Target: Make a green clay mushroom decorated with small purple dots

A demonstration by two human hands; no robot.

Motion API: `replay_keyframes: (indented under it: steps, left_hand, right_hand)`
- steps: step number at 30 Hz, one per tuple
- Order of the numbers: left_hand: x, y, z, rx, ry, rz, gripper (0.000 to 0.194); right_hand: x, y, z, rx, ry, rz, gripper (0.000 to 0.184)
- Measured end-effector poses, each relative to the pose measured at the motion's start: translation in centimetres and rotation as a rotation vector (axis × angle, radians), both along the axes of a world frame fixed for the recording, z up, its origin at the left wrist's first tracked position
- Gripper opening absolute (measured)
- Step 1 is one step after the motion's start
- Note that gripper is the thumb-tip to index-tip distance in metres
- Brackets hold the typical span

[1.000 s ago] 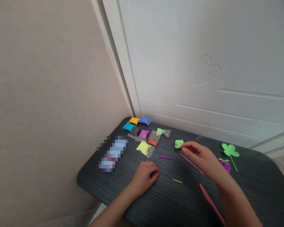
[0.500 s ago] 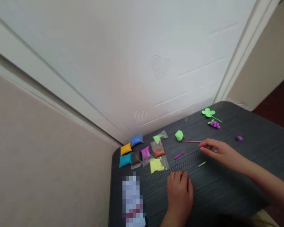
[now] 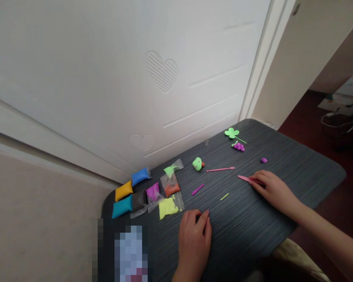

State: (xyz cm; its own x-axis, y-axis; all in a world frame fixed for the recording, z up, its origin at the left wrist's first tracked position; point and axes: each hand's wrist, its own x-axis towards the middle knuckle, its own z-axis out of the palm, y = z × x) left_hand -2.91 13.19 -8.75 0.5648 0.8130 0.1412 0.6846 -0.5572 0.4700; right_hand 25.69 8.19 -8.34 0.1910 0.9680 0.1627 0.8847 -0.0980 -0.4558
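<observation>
My right hand [image 3: 272, 192] is closed on a pink clay knife [image 3: 244, 178], whose blade points left just above the table. Beyond its tip lies a thin pink modelling stick [image 3: 220, 169]. On the tabletop my left hand [image 3: 195, 235] rests palm down, fingers loosely bent and somewhat apart, with nothing visible in it. Nearest to it is a bag of yellow clay [image 3: 168, 207]. Between the hands lie a purple modelling tool [image 3: 197, 190] and a small yellow-green strip [image 3: 224, 196]. A green clay piece with an orange-brown stub [image 3: 197, 164] sits farther back.
On the dark table [image 3: 300, 156], a green clover shape [image 3: 231, 133], a purple grape bunch [image 3: 238, 146] and a purple lump [image 3: 264, 160] lie at the back right. Several clay bags, including a blue one [image 3: 140, 177], sit left. A white door [image 3: 111, 78] stands behind.
My right hand has left the pink stick, which now lies free, and holds the pink clay knife. The left hand stays on the table with its fingers slightly more spread. The view has turned right.
</observation>
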Motion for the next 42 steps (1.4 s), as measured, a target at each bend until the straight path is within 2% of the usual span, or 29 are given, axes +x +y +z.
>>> replay_keyframes:
  steps: [5,11,17,22,27,32,36,40,42]
  left_hand:
    - [0.5,0.2,-0.3,0.046,0.073,-0.017,0.028]
    - [0.7,0.0,-0.4,0.116,0.163,0.033,0.032]
    - [0.3,-0.4,-0.3,0.155,0.188,0.073,0.034]
    - [0.6,-0.3,-0.1,0.133,0.253,0.02,0.034]
    - [0.7,-0.1,0.1,0.097,0.316,0.09,0.035]
    - [0.5,0.1,0.2,0.06,0.321,0.01,0.036]
    - [0.4,0.4,0.4,0.048,0.332,0.053,0.037]
    - [0.5,0.4,0.4,0.019,0.313,-0.054,0.037]
    - [0.5,0.4,0.4,0.016,0.302,-0.038,0.037]
  right_hand:
    - [1.3,1.5,-0.4,-0.056,0.016,0.104,0.018]
    - [2.0,1.7,-1.2,-0.055,0.056,0.073,0.02]
    - [2.4,1.7,-1.4,-0.054,0.051,0.107,0.021]
    - [2.4,1.7,-1.5,-0.073,0.007,0.104,0.021]
    - [2.4,1.7,-1.5,-0.077,0.013,0.107,0.021]
    - [2.5,1.7,-1.6,-0.093,0.016,0.099,0.022]
    - [2.2,1.7,-1.2,-0.103,0.018,0.081,0.021]
    - [2.0,1.6,-1.2,-0.123,0.028,0.041,0.022]
    - [2.0,1.6,-1.6,-0.083,0.009,-0.013,0.025]
